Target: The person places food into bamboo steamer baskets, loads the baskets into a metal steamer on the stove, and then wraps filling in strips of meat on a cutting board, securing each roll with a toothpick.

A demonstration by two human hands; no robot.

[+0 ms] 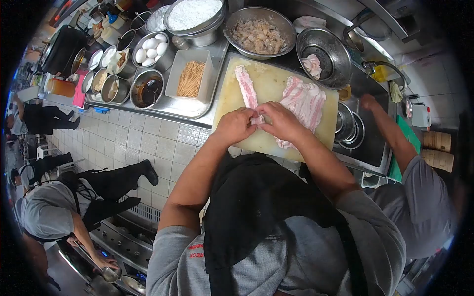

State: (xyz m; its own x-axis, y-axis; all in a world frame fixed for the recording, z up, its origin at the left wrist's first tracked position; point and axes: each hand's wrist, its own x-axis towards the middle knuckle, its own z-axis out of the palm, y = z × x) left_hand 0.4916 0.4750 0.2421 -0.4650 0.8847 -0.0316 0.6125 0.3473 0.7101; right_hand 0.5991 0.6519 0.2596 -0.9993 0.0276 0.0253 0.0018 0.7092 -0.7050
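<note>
A long strip of streaky pink and white meat (246, 88) lies on the yellowish cutting board (228, 101). At its near end, my left hand (238, 126) and my right hand (280, 120) meet, fingers closed on the strip's end, which looks folded or rolled. Fingertips partly cover that end. Just right of my hands, a pile of similar meat slices (305, 101) is spread over the board, its lower edge partly behind my right forearm.
Beyond the board stand a bowl of chopped filling (258, 37) and a colander (323, 52) with some meat. Left are a tub of wooden sticks (191, 79), a bowl of eggs (150, 50) and a dark sauce bowl (146, 89). A co-worker's arm (395, 130) reaches over the sink.
</note>
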